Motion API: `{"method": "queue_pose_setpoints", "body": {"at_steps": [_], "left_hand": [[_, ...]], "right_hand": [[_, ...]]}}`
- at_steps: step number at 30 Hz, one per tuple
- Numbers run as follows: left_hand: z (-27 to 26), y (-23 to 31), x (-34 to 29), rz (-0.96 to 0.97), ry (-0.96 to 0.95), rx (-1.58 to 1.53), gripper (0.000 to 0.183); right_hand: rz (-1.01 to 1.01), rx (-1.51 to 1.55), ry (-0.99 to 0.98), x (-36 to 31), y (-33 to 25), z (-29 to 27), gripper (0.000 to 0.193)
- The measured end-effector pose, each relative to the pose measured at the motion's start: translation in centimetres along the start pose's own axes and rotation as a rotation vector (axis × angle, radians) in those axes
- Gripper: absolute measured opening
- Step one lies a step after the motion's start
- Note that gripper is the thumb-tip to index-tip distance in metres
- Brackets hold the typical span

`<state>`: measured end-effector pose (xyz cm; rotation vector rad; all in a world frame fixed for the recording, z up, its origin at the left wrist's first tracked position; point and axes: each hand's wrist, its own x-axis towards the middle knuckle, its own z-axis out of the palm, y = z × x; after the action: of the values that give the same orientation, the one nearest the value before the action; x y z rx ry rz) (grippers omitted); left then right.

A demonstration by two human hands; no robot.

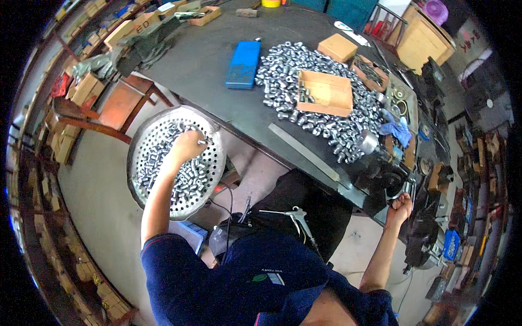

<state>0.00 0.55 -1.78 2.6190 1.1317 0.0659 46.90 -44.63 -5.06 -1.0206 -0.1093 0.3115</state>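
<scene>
My left hand [187,145] is closed above a round perforated metal basin [140,126]. Between its fingertips sits a small shiny metal part [202,142]. Heaped in the basin are many small metal cylindrical pieces [190,176]. Far to the right, my right hand [401,206] is closed at the edge of a dark bench machine [384,182]. What its fingers grip is too small to make out. A larger pile of shiny metal fittings [285,68] covers the middle of the dark table [206,65], with an open cardboard box [331,106] resting on it.
A blue flat case [243,64] lies left of the pile. Along the table's front edge runs a flat metal bar [304,152]. An air blow gun [296,214] rests near my body. A wooden chair [122,106] stands beyond the basin, and laden shelves line both sides.
</scene>
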Motion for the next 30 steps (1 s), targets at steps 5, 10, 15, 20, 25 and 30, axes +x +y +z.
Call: {"method": "queue_pose_setpoints", "body": {"at_steps": [5,10,15,20,25,30], "left_hand": [[5.0,-1.0,-1.8,-0.168,0.138,0.124,0.02],[7.1,-0.6,-0.7,-0.157,0.187,0.227,0.02],[6.7,-0.4,-1.2,-0.137,0.26,0.115,0.016],[4.6,0.5,0.1,-0.163,0.19,-0.997,0.023],[-1.8,13.8,2.5,0.04,0.016,-1.38,0.03],[-0.3,24.0,7.2,0.407,-0.257,-1.501,0.024]], "right_hand": [[-0.004,0.012,0.014,0.9,0.4,-0.8,0.011],[-0.02,0.008,0.072,0.3,0.2,0.2,0.01],[-0.033,0.002,-0.002,-0.5,0.2,0.3,0.016],[0.031,0.07,0.109,-1.0,-0.4,1.4,0.016],[0.065,0.052,0.113,-0.6,-0.5,1.1,0.015],[0.042,0.024,0.113,-0.9,-0.7,1.2,0.016]]}}
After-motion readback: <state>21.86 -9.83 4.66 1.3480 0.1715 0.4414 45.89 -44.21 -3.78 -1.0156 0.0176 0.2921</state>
